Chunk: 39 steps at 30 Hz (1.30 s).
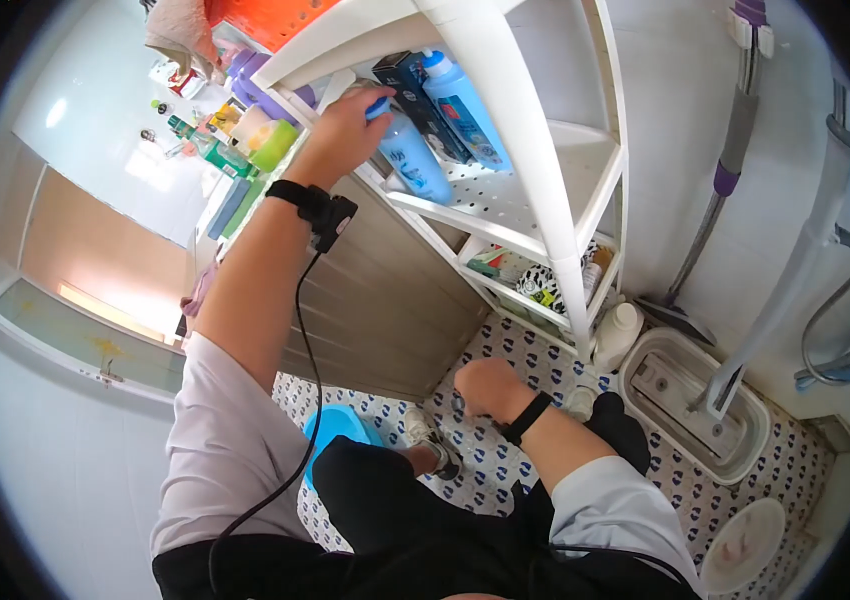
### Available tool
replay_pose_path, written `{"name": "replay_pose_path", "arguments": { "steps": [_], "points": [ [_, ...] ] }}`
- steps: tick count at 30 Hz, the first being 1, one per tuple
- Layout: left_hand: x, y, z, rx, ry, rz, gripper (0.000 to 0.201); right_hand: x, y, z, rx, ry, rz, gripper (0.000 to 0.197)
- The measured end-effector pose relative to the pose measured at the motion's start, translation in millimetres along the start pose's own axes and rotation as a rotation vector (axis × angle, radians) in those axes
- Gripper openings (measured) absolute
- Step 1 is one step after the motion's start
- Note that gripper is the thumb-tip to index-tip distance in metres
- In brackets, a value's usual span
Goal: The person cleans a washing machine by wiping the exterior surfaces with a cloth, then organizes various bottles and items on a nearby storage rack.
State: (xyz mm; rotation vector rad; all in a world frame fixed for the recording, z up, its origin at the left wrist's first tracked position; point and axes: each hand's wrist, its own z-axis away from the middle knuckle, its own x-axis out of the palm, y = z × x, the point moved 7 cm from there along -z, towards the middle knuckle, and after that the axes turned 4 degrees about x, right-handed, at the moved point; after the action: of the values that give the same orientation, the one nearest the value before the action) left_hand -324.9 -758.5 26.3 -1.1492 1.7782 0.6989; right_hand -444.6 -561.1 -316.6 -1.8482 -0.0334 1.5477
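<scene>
upper centre, left hand (348,132) wraps the top of a blue bottle (415,164); lower centre, right hand (492,388) curled closed, contents hidden

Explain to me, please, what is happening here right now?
A person's left grip holds a light-blue bottle by its top, at a white shelf rack. Whether the bottle's base touches the rack is unclear. Beside it stand a dark box and another blue bottle. The right grip is curled above the patterned floor, with nothing visible in it.
</scene>
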Motion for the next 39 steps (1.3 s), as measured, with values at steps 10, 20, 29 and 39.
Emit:
{"name": "replay_pose_path", "arguments": {
  "steps": [10, 20, 29, 39],
  "points": [
    [14.6, -11.9, 16.8, -0.126, 0.119, 0.068, 0.049, -1.1, 17.6, -7.8, 0.108, -0.221, -0.007, 0.031],
    [154.5, 48.8, 309.0, -0.409, -0.018, 0.268, 0.041, -44.3, 5.3, 0.5, 0.036, -0.085, -0.139, 0.025],
    [269.9, 137.5, 424.7, -0.800, -0.060, 1.046, 0.032, -71.6, -32.7, -5.8, -0.174, 0.140, -0.392, 0.027],
    [101.8, 63.9, 333.1, -0.718, 0.176, 0.822, 0.054, -104.5, 7.1, -27.1, 0.047, 0.637, -1.102, 0.021]
  ]
}}
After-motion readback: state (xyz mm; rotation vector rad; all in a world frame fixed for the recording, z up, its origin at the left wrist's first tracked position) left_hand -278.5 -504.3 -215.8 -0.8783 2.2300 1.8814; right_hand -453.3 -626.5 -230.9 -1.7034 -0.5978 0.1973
